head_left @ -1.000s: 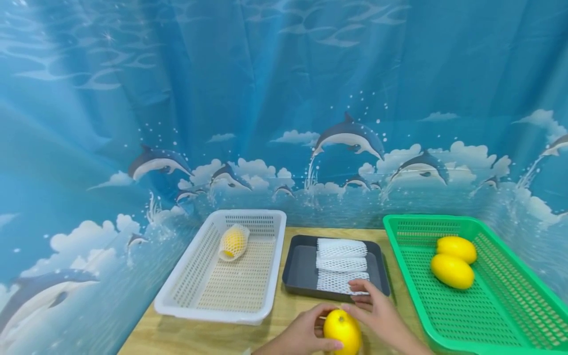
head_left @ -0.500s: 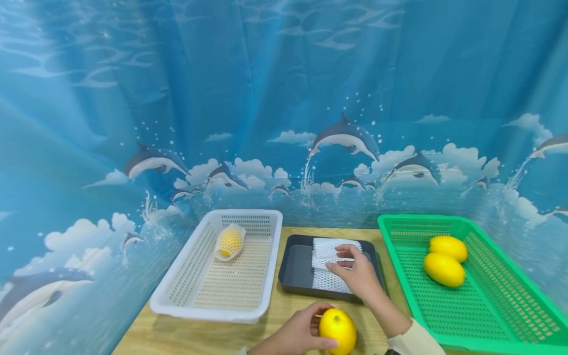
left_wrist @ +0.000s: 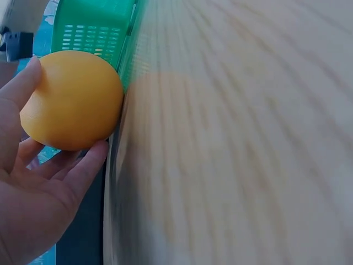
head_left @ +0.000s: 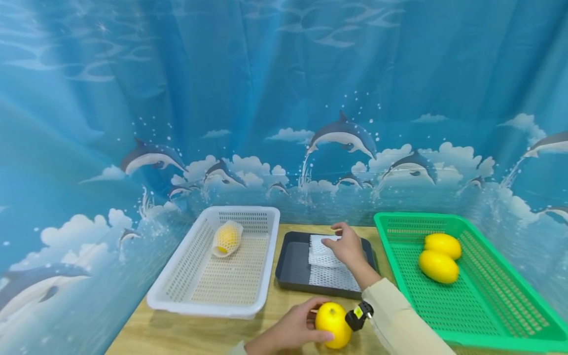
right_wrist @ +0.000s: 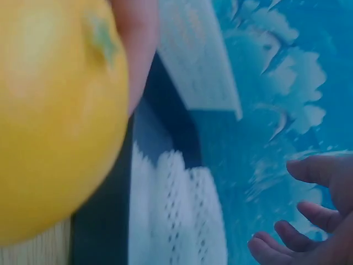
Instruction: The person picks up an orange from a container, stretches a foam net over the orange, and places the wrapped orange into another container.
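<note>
One yellow fruit (head_left: 333, 325) is in the left hand (head_left: 294, 326), over the near part of the wood table (head_left: 155, 335). Its stem end points up. It looks round from above, so I can't tell which way its long side runs. The left thumb and fingers curl around it. The right hand (head_left: 348, 246) is above the white nets (head_left: 333, 278), with its thumb and fingers spread apart.

A black box (head_left: 360, 315) on the right wrist covers a bit of the fruit's right edge. The right sleeve (head_left: 399, 315) hides the near right corner of the dark tray (head_left: 295, 261). The nets lie side by side in that tray. The white basket (head_left: 226, 288) has one netted fruit (head_left: 228, 239), tilted, near its back. The green basket (head_left: 448, 305) has two bare fruits (head_left: 438, 266), touching, their long sides running left to right.
</note>
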The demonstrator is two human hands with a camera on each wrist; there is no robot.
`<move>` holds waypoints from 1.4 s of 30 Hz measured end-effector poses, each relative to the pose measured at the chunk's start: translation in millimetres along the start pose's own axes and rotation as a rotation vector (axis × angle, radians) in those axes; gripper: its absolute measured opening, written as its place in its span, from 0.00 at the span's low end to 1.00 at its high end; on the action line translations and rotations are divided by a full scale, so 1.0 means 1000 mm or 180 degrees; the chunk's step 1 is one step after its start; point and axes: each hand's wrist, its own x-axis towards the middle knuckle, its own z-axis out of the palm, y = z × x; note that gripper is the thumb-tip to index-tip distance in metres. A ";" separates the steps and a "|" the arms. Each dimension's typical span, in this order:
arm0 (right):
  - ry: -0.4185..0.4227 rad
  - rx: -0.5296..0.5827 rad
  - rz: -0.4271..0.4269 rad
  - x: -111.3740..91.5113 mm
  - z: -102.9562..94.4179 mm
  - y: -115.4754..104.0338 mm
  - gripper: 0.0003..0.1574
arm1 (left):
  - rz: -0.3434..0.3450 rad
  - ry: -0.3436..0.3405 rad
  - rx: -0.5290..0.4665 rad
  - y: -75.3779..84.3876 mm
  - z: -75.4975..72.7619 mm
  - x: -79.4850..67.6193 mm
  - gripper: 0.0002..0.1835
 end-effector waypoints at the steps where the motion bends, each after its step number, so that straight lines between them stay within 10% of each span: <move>1: -0.0033 -0.0068 0.0021 0.003 0.002 0.000 0.29 | -0.0009 -0.0001 0.0007 0.000 -0.001 0.001 0.31; 25: -0.0643 -0.1419 -0.0021 0.034 0.012 0.022 0.41 | -0.0410 -0.0091 -0.0011 0.004 -0.006 0.007 0.31; 42: -0.0809 -0.1806 0.0158 0.036 0.007 0.032 0.23 | -0.0350 -0.0056 0.0041 0.002 -0.005 0.006 0.32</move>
